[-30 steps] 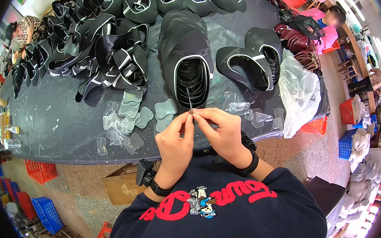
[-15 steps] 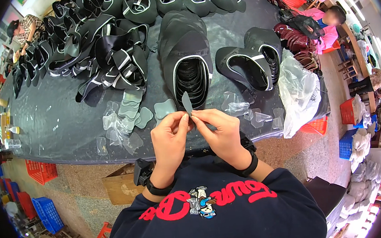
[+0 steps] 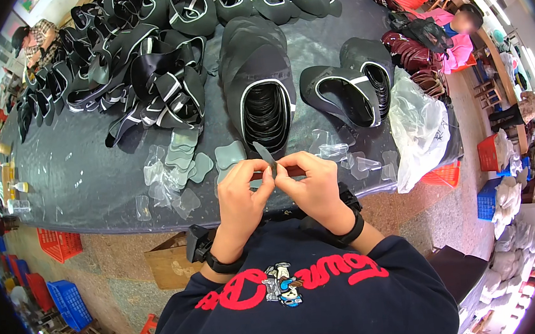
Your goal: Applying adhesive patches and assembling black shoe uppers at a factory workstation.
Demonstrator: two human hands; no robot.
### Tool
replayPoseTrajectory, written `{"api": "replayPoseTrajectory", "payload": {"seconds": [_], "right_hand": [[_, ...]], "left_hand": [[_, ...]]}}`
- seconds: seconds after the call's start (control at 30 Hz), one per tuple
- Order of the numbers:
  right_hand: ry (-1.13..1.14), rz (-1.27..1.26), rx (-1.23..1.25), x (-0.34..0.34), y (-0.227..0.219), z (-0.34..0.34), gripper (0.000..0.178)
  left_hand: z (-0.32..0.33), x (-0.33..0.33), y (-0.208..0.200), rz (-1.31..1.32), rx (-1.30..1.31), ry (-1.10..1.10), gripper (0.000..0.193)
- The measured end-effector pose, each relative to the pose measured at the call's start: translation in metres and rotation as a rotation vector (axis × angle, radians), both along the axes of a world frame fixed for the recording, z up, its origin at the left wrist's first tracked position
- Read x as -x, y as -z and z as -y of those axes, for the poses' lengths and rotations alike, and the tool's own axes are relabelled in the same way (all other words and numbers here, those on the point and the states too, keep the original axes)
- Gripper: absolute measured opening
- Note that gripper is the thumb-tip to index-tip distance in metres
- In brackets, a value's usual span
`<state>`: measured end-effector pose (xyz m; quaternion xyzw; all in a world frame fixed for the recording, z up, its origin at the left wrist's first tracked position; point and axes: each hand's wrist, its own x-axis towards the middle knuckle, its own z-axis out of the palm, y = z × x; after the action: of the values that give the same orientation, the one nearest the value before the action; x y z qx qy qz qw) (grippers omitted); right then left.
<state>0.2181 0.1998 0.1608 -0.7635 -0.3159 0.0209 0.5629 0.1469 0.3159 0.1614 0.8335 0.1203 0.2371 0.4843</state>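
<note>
Between the fingertips of both hands is a thin grey flat piece point(image 3: 264, 153), seen nearly edge-on and tilted to the left. My left hand point(image 3: 239, 192) pinches its lower end from one side; my right hand point(image 3: 313, 179) pinches it from the other. Just beyond my fingers stands a long stack of black shoe uppers point(image 3: 255, 66) with white-edged openings. By my left hand lie loose grey-green flat pieces point(image 3: 231, 154), with more of them point(image 3: 180, 155) in an overlapping pile farther left. Clear plastic pieces point(image 3: 167, 187) are scattered beside that pile.
Two more black uppers point(image 3: 343, 90) sit to the right, near a white plastic bag point(image 3: 420, 128). Heaps of uppers point(image 3: 164, 74) cover the far left of the dark table point(image 3: 84, 183). Co-workers point(image 3: 459, 32) are at the right and far left. A red crate point(image 3: 60, 242) stands below the table edge.
My hands have come slightly nearer to me, and the grey piece has tipped from nearly upright to leaning left. Both hands still pinch it.
</note>
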Motion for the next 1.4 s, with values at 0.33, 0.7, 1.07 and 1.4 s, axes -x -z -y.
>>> {"api": "replayPoseTrajectory", "payload": {"seconds": [0.33,0.7,1.07,1.4], "right_hand": [[0.034,-0.376,-0.072,-0.011,-0.005,0.013,0.005],[0.038,0.128,0.013,-0.008,0.004,0.008,0.007],[0.056,0.304,0.080,-0.013,0.007,0.009,0.007],[0.076,0.383,0.068,-0.015,0.011,0.009,0.009]], "left_hand": [[0.001,-0.003,0.006,-0.020,0.352,-0.025,0.010],[0.019,-0.011,0.010,0.006,0.374,-0.089,0.015],[0.018,-0.016,0.019,0.001,0.365,-0.058,0.015],[0.018,-0.018,0.026,0.024,0.575,-0.082,0.015]]}}
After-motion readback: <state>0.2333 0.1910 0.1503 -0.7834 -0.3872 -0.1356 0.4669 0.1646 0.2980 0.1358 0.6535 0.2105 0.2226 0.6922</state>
